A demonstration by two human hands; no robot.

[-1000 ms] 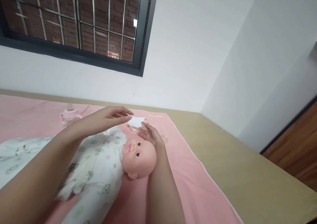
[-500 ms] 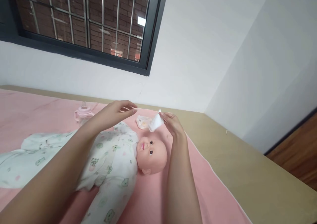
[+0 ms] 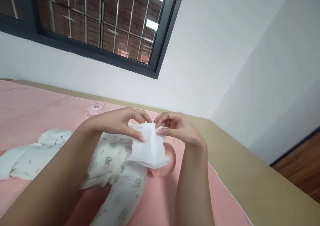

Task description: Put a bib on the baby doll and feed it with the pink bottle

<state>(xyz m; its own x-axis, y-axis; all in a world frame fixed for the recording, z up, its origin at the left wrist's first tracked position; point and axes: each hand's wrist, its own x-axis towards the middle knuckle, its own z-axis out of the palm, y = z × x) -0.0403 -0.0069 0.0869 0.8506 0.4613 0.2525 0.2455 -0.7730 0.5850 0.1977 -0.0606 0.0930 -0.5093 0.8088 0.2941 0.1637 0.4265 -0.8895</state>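
A white tissue (image 3: 148, 149), partly unfolded, hangs between my two hands. My left hand (image 3: 130, 122) pinches its upper left part between thumb and fingers. At the upper right my right hand (image 3: 176, 126) grips it the same way. Below and behind the tissue lies a baby doll (image 3: 171, 159) on its back, its face mostly covered from view. The doll wears a white outfit (image 3: 112, 159) printed with small green animals; my left forearm crosses in front of it.
A pink baby bottle (image 3: 95, 109) with a handle stands beyond my left wrist. Under the doll spreads a pink mat (image 3: 45, 102) over a tan surface (image 3: 232, 166). A white wall and a barred window (image 3: 100, 22) rise behind.
My left hand has moved right and taken hold of the tissue. The tissue is now spread wider and hides the doll's face. The small printed packet behind it is largely hidden.
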